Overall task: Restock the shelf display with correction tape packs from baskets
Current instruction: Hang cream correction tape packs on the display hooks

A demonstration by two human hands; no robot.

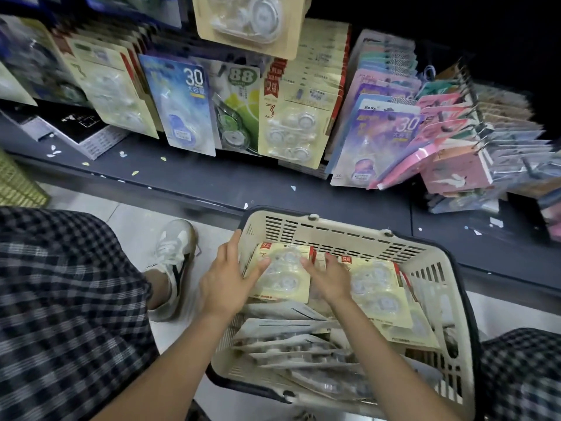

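Left hand [226,281] and right hand [329,276], fingers spread, rest flat on the cream card-backed correction tape pack with clear plastic blisters [280,273], lower centre, inside the beige slotted plastic basket [437,268]. Probably light, stiff, slippery over blisters; grip the card edges.

Stationery shop aisle: shelf [188,174] at 12 o'clock w/ rows of carded correction tape packs [291,117]; shopping basket [431,268] on tiled floor [121,214].
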